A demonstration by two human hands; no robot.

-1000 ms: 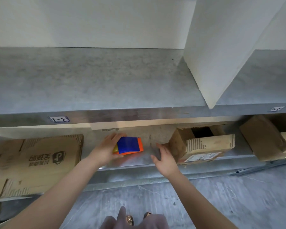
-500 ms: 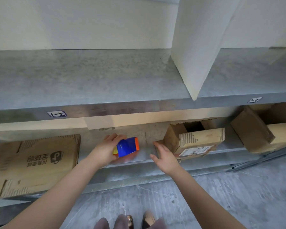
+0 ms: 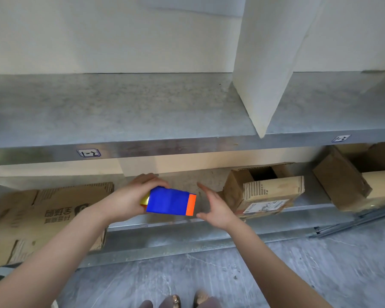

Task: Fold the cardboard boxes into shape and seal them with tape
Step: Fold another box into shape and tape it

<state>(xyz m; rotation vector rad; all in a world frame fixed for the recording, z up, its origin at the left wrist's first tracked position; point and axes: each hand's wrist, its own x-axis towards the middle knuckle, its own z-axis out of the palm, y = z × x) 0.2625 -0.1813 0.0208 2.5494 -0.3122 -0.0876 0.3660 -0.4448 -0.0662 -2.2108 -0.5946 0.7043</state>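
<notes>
Flattened brown cardboard box (image 3: 42,218), lower shelf, on my left: a row of dark printed Chinese characters beside a round logo, upside down to me; I cannot read them.

Grey metal shelf edge (image 3: 187,147): small white sticker (image 3: 89,152) with a black angular mark, and a second like sticker (image 3: 341,138) further right.

Open brown cardboard box (image 3: 265,192), on my right: white shipping label (image 3: 266,205), print too small to read.

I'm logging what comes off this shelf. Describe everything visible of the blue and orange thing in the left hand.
The blue and orange block is boxy, with a smooth bright blue face, an orange band at its right end and a bit of yellow at its left. Its material is unclear. The left hand grips its left end, holding it roughly level before the lower shelf. The right hand is open beside the orange end, not touching.
</notes>
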